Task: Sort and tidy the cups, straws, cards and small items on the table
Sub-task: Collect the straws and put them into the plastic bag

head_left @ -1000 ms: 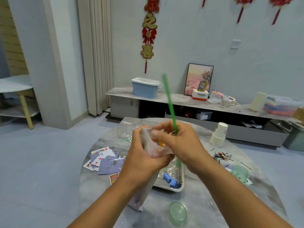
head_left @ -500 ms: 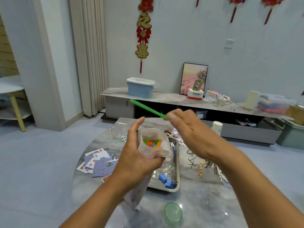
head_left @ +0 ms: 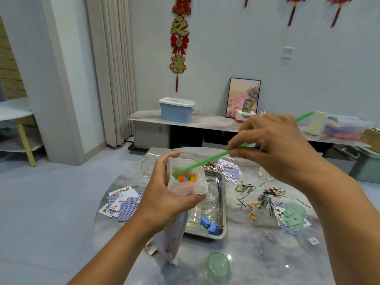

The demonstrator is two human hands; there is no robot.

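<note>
We see the left hand gripping an open bag of straws, held above the metal tray. The right hand pinches a green straw, its lower tip at the bag's mouth, just right of the left thumb.

Grey walls, beige curtain, low cabinet w/ maybe marble top.

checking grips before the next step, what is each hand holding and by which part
Left hand grips the clear bag of straws around its upper part, below the open mouth. Right hand pinches the green straw near mid-length.
</note>
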